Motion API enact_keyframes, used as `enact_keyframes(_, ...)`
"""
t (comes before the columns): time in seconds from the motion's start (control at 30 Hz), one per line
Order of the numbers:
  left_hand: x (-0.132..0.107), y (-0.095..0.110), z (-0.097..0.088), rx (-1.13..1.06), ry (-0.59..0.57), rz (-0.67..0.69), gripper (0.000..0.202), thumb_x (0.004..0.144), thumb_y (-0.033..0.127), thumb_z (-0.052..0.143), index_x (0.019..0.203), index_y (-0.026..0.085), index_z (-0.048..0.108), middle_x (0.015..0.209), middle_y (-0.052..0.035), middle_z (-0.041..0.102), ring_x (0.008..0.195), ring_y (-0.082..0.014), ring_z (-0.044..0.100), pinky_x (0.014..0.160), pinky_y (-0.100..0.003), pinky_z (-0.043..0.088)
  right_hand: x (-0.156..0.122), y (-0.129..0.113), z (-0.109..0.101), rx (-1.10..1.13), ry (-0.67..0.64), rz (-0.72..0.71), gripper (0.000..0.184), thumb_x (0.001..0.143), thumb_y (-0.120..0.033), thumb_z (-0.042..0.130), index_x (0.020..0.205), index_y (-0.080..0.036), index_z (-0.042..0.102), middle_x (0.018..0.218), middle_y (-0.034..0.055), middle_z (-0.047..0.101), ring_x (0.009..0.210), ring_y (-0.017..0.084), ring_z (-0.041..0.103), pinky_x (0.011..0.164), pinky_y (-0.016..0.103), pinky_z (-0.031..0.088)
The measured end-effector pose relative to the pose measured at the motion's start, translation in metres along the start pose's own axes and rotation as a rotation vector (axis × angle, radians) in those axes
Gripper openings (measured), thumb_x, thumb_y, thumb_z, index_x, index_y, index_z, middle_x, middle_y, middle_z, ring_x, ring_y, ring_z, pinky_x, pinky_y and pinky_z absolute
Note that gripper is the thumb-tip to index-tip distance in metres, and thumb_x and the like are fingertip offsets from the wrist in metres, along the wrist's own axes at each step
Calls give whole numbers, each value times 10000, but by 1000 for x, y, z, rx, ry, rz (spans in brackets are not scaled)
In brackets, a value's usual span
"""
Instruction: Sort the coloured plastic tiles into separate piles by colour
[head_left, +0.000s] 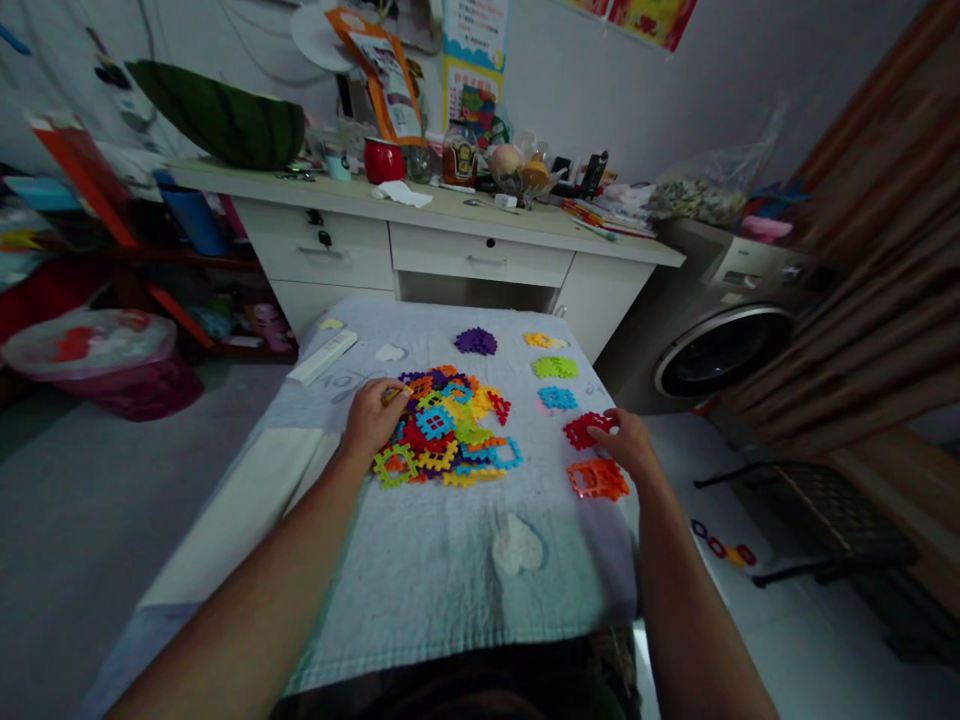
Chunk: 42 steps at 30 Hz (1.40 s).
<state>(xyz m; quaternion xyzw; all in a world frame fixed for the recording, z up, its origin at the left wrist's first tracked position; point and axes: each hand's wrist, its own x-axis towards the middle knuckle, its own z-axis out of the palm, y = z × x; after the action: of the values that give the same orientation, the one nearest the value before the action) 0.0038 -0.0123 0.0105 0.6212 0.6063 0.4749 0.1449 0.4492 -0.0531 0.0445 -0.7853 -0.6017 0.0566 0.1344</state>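
Mixed pile: a heap of interlocking plastic tiles [446,425] in many colours, at the centre of the frame on a pale cloth [420,560] spread over a small table.
Left hand: the left hand [373,418] rests on the left edge of the heap, fingers curled onto the tiles; whether they pinch one cannot be told.
Right hand: the right hand [628,445] lies right of centre, fingertips touching the red stack [583,430], fingers loosely spread and not clamped on anything.
Sorted stacks: right of the heap, set apart by colour, an orange stack [598,479] just below the right hand, a blue stack [557,398], a green stack [555,368], a yellow stack [541,341] and a purple stack [475,342] toward the far edge.
White pieces: one white piece [517,547] on the cloth below the heap, another [389,352] above the left hand.
Desk: a cluttered white desk [480,255] across the upper frame, a halved watermelon [221,120] at upper left.
Washing machine: a washing machine [720,320] at the right.
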Motion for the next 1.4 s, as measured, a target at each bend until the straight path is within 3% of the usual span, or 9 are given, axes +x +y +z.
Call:
enact_keyframes(0.23, 0, -8, 4, -46, -19, -100, 280, 776, 420, 545, 887, 202, 680, 933, -34, 703, 886, -202, 635, 832, -310, 480, -15, -27, -11, -55, 49, 58, 492, 823, -532, 589, 1174, -194, 658, 1183, 182, 600, 1129, 356, 560, 907, 485, 432)
enact_keyframes(0.37, 0, -9, 5, -44, -28, -121, 259, 773, 405, 533, 861, 205, 672, 897, -29, 708, 854, -197, 639, 803, -298, 478, -21, -61, -11, 74, 12, -216, 384, 847, -399, 611, 1168, -191, 643, 1179, 137, 620, 1127, 274, 565, 968, 419, 417)
enact_keyframes(0.47, 0, -7, 5, -42, -32, -135, 263, 773, 411, 532, 853, 203, 672, 864, -27, 706, 820, -194, 641, 786, -294, 476, -27, -95, -1, 146, -107, -471, 314, 854, -306, 616, 1139, -176, 642, 1149, 105, 647, 1088, 217, 582, 968, 346, 418)
enact_keyframes(0.53, 0, -6, 4, -44, -30, -141, 263, 772, 411, 532, 848, 203, 674, 854, -25, 706, 806, -191, 642, 778, -290, 475, -28, -118, 9, 127, -174, -540, 275, 859, -259, 602, 1109, -158, 653, 1120, 106, 659, 1063, 208, 590, 958, 321, 414)
enact_keyframes(0.73, -1, -1, 1, -39, -16, -162, 272, 778, 425, 524, 824, 208, 680, 815, -12, 700, 784, -185, 631, 768, -283, 464, -13, -157, 43, 40, -113, -418, 397, 859, -319, 602, 1207, -129, 605, 1167, 161, 630, 1082, 239, 564, 941, 322, 391)
enact_keyframes(0.87, -1, 2, 0, -53, -12, -169, 266, 775, 418, 518, 804, 205, 675, 785, -6, 691, 766, -181, 626, 756, -279, 464, -7, -160, 55, 27, -102, -344, 339, 838, -310, 601, 1121, -128, 640, 1078, 156, 635, 1013, 238, 571, 888, 315, 403)
enact_keyframes(1.0, -1, 2, -1, -77, -1, -173, 268, 764, 422, 529, 810, 202, 674, 818, -11, 700, 797, -190, 628, 791, -288, 473, -8, -155, 52, 66, -94, -335, 360, 792, -215, 602, 1141, -134, 629, 1067, 133, 612, 998, 218, 569, 871, 295, 414)
enact_keyframes(1.23, 0, -5, 2, -116, 19, -184, 278, 764, 423, 540, 841, 199, 685, 865, -19, 715, 846, -196, 640, 834, -302, 483, -5, -115, 17, 74, -109, -361, 424, 744, -108, 595, 1164, -153, 628, 1130, 112, 581, 994, 190, 561, 894, 275, 418)
enact_keyframes(1.4, -1, -5, 1, -144, 24, -186, 262, 747, 405, 555, 834, 197, 689, 864, -15, 713, 818, -187, 639, 824, -300, 486, -12, -83, -3, -117, -151, -316, 452, 764, -146, 603, 1206, -233, 637, 1190, 111, 593, 1050, 274, 530, 883, 381, 391)
